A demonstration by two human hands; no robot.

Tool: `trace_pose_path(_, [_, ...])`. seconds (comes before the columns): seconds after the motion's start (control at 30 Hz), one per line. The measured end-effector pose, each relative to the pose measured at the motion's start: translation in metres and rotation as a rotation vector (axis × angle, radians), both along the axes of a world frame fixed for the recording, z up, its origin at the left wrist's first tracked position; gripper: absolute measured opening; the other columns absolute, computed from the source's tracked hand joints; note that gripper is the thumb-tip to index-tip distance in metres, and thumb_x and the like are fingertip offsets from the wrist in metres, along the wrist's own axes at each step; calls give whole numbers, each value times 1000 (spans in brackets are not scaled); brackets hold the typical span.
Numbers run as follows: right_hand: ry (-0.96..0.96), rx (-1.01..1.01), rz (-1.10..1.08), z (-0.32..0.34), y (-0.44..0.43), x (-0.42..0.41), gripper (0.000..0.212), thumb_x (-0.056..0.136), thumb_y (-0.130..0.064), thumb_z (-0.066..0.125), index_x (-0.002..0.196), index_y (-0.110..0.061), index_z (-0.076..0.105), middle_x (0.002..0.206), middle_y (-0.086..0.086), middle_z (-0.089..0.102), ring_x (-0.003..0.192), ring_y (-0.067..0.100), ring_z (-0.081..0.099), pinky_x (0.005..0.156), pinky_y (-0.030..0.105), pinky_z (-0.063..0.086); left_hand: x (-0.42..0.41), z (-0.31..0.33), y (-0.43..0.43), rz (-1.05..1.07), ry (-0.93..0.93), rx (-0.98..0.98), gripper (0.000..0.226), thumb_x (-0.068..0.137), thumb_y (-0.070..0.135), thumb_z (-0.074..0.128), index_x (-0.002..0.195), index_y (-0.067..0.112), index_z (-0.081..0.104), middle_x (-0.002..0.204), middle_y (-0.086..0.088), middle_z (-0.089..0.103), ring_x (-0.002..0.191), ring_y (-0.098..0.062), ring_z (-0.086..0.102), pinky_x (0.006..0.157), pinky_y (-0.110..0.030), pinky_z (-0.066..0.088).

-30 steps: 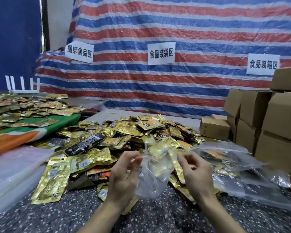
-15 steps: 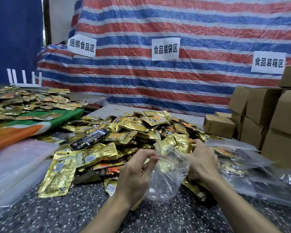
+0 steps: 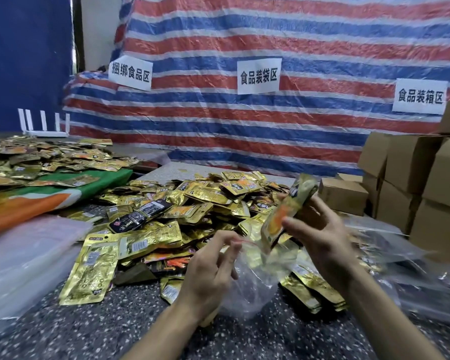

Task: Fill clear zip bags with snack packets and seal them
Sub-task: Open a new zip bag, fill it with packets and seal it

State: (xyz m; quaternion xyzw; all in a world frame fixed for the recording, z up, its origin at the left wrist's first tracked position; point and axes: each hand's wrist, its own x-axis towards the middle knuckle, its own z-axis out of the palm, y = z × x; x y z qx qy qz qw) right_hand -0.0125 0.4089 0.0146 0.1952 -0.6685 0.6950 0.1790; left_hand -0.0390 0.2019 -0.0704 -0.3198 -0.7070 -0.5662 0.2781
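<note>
Centrally, left fingers (image 3: 226, 241) pinching clear zip bag (image 3: 247, 289) mouth, right fingers (image 3: 299, 224) gripping snack packets (image 3: 283, 211) above it

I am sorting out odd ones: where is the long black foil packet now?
In the head view, the long black foil packet lies on the left part of the gold packet pile, beyond the left hand and near the green-and-orange cloth.

Gold packets (image 3: 192, 203); red-blue-striped tarp (image 3: 270, 35)
</note>
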Motion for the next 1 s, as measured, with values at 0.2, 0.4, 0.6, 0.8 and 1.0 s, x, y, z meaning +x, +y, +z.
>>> trace_pose_path(0.2, [-59, 249, -7, -23, -4, 10, 68, 59, -48, 89, 116, -21, 63, 116, 1, 74, 110, 20, 69, 97, 40, 51, -1, 2, 2, 80, 21, 17, 13, 99, 50, 42, 105, 42, 50, 79, 1, 67, 49, -12, 60, 38, -34, 46])
trace_pose_path(0.4, [-51, 848, 20, -13, -3, 17, 52, 63, -73, 73, 108, -49, 63, 113, -37, 63, 102, -11, 61, 80, 8, 50, 2, 6, 4, 147, 25, 108, 11, 99, 45, 45, 101, 37, 52, 84, 4, 66, 48, -22, 56, 40, -47, 44])
trace_pose_path(0.6, [58, 965, -40, -7, 2, 15, 29, 83, -14, 78, 93, -41, 72, 92, -24, 73, 87, -4, 67, 79, 12, 50, 8, 11, 5, 84, -7, 178, 13, 98, 47, 49, 100, 35, 52, 86, 3, 69, 49, -39, 57, 38, -56, 45])
trace_pose_path(0.8, [342, 724, -172, 10, -2, 17, 8, 80, 1, 77, 81, -7, 75, 109, -4, 72, 105, 9, 67, 91, 29, 56, 10, 16, 5, 132, 37, 181, 14, 99, 43, 45, 103, 31, 51, 79, 7, 67, 52, -23, 59, 47, -46, 48])
trace_pose_path(1.0, [413, 598, -218, 27, -4, 18, 9, 76, -13, 77, 79, -5, 74, 110, 1, 70, 109, 17, 65, 92, 37, 54, 13, 21, 3, 211, 117, 276, 10, 98, 43, 40, 100, 37, 47, 83, 2, 59, 60, -18, 55, 51, -40, 45])
